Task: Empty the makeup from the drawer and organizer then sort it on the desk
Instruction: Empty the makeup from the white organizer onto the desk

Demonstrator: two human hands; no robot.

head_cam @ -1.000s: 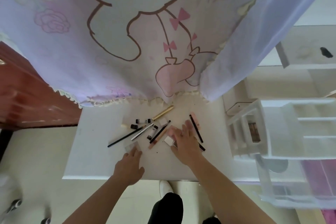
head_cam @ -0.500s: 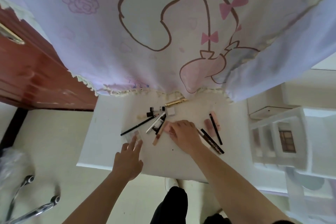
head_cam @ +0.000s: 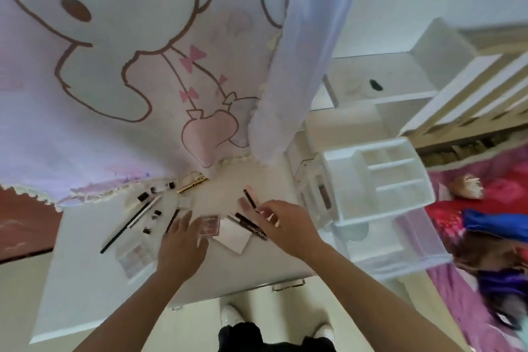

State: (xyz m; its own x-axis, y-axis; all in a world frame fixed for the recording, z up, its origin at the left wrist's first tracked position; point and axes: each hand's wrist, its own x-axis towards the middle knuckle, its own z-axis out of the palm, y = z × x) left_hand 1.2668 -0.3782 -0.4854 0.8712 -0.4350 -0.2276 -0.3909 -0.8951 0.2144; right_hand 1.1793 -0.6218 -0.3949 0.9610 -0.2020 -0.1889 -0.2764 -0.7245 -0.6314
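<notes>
Resting on desk (head_cam: 81,283), left hand (head_cam: 183,246) has fingers straight, slightly spread, tips touching pink compact (head_cam: 210,224). Right hand (head_cam: 283,220) just right of it, fingers curled; blurred, cannot tell whether anything is pinched. Black tube (head_cam: 251,226) lies under right fingers, beside white card (head_cam: 234,234). Long black pencil (head_cam: 125,226), gold tube (head_cam: 192,185), clear eyeshadow palette (head_cam: 134,256) scattered on desk's left part. White organizer (head_cam: 371,180) stands at desk's right end. Cartoon curtain (head_cam: 114,80) hangs over far edge.
</notes>
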